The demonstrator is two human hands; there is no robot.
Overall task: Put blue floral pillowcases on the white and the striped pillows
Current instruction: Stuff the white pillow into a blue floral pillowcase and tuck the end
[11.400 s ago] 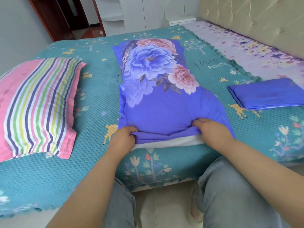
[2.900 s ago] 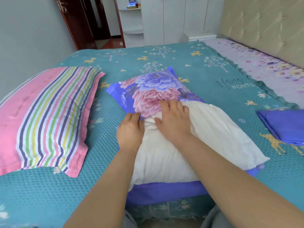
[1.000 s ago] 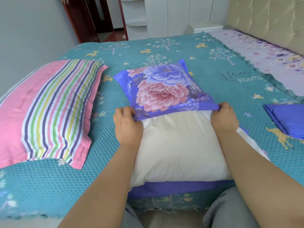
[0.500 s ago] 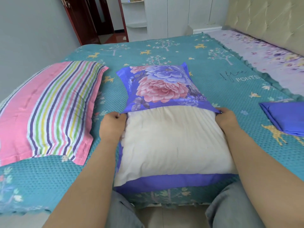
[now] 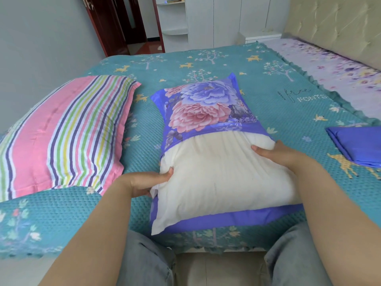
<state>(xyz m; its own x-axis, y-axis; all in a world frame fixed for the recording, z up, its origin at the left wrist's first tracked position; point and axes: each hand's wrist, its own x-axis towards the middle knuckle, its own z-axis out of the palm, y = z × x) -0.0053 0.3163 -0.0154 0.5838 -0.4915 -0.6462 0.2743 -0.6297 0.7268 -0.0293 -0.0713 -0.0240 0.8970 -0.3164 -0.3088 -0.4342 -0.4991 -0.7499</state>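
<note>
head view: plump white fabric pillow [image 5: 222, 174] lying on teal patterned bedspread [image 5: 288, 112], far half inside blue floral pillowcase [image 5: 204, 108]. left hand [image 5: 148, 179] and right hand [image 5: 276, 152] gripping pillow's sides. pink striped pillow [image 5: 61, 137] at left; folded blue cloth [image 5: 358, 145] at right.

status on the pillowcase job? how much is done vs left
Done: nothing is finished yet. In hand: the white pillow is partly inside the floral pillowcase; only its far end is covered. The left hand and right hand grip its sides. Left: cover the rest of it, then case the striped pillow, bare on the bed, with the folded blue pillowcase at the right.
</note>
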